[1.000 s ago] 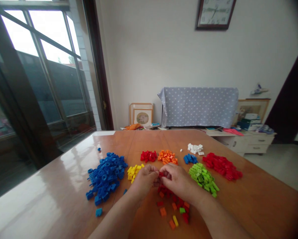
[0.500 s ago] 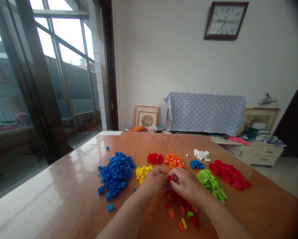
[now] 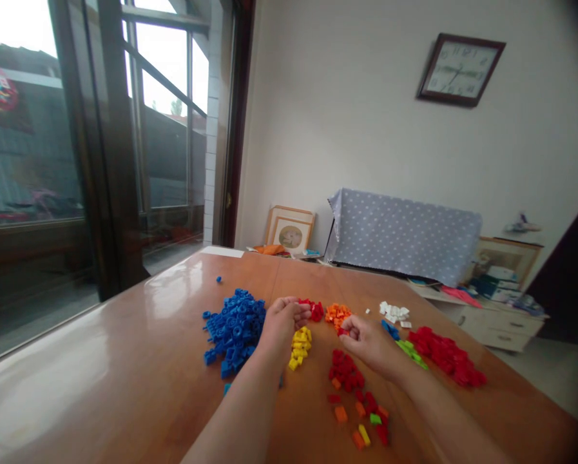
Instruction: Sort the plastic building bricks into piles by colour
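Brown, glossy tabletop [image 3: 148, 399] fills the lower part of the frame, its left side bright with window light. Nearest, at lower centre, lies a mixed scatter [image 3: 345, 370] of mostly red bricks, with a few orange ones, one green and one yellow toward its lower end.

Just beyond are the two hands, now parted; half a second ago they met over a small red piece [image 3: 341, 331]. That piece shows at the fingertips of the right hand [image 3: 363, 338], right of centre, seemingly pinched between thumb and curled forefinger, so the right appears to have it alone. The left hand [image 3: 283, 325] has swung toward the blue heap [image 3: 238, 328]; its fingers are loosely extended, with no brick visible in them, so it looks free, though its palm side is partly hidden.

Around them, sorted by colour, lie a yellow group [image 3: 300, 348] at centre and a green group [image 3: 412, 353] partly covered by the right hand. Farther back come a small red group [image 3: 316, 311] behind the left fingertips, an orange group [image 3: 337, 315] and a white group [image 3: 394, 312]. Beyond the table, a dotted cloth [image 3: 404, 232] hangs at centre right, below a wall clock [image 3: 461, 69] at upper right.
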Available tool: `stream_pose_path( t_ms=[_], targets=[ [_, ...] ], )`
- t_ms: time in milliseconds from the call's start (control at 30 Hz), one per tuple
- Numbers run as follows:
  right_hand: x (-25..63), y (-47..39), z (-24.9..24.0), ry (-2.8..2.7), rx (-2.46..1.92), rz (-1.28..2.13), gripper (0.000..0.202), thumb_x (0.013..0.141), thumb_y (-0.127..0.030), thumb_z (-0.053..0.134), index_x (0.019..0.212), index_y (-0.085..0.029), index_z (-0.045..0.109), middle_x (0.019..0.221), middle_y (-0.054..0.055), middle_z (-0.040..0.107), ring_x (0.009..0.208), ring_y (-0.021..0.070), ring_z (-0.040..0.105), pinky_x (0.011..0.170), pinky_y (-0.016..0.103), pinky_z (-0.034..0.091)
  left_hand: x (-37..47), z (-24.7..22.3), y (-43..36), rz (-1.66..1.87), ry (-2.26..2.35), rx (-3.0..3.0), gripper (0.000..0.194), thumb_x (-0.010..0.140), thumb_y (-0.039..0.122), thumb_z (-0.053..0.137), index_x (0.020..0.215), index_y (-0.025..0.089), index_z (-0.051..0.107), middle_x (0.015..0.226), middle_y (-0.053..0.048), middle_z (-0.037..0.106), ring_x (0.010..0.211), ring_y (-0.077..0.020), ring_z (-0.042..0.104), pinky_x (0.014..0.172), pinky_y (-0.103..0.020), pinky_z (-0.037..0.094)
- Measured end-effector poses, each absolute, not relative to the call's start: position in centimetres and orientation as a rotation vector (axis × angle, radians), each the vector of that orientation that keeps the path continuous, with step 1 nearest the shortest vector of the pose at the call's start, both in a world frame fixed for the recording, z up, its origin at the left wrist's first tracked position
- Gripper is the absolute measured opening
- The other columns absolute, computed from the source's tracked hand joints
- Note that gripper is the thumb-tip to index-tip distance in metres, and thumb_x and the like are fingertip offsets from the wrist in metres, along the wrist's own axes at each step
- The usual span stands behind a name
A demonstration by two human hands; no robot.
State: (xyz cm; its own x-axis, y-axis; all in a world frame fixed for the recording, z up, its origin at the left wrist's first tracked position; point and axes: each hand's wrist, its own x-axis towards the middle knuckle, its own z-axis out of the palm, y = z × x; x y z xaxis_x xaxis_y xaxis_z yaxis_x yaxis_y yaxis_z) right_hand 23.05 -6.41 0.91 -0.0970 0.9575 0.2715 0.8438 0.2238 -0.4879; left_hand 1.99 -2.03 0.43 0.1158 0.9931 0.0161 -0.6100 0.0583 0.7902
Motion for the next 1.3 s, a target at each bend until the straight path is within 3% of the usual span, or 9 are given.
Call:
stream_pose_path(
  t_ms=[267, 900, 1300],
  targets=[
    [22.1, -2.4, 0.1, -1.979, -1.812, 0.165, 0.012, 0.080, -0.031, 0.060, 0.084, -0.021, 0.067, 0.067, -0.003, 0.063, 0.062, 0.0131, 0.054, 0.056, 0.022, 0.029, 0.4, -0.4, -0.2, 1.536, 0.719, 0.615, 0.028, 0.074, 0.022, 0.067, 0.099, 0.017, 0.056, 0.081, -0.006, 0.073, 0.067, -0.0136, 0.068, 0.064, -0.023, 0.050],
    [19.3, 8.0, -1.3, -1.961, -1.984, 0.128, 0.015, 0.076, -0.030, 0.064, 0.084, -0.021, 0.073, 0.076, 0.001, 0.072, 0.067, 0.0130, 0.058, 0.058, 0.023, 0.029, 0.0, -0.4, 0.6, 1.556, 0.788, 0.517, 0.023, 0.069, 0.025, 0.067, 0.087, 0.017, 0.054, 0.070, -0.004, 0.069, 0.059, -0.0146, 0.066, 0.054, -0.021, 0.042],
    [20.3, 8.5, -1.9, -2.016, -1.860, 0.229, 0.023, 0.080, -0.036, 0.063, 0.092, -0.022, 0.077, 0.086, 0.004, 0.077, 0.081, 0.0170, 0.066, 0.069, 0.023, 0.041, 0.0, -0.3, 0.8, 1.564, 0.783, 0.528, 0.020, 0.070, 0.024, 0.065, 0.084, 0.017, 0.053, 0.066, -0.003, 0.066, 0.056, -0.0137, 0.063, 0.051, -0.020, 0.038]
  ],
)
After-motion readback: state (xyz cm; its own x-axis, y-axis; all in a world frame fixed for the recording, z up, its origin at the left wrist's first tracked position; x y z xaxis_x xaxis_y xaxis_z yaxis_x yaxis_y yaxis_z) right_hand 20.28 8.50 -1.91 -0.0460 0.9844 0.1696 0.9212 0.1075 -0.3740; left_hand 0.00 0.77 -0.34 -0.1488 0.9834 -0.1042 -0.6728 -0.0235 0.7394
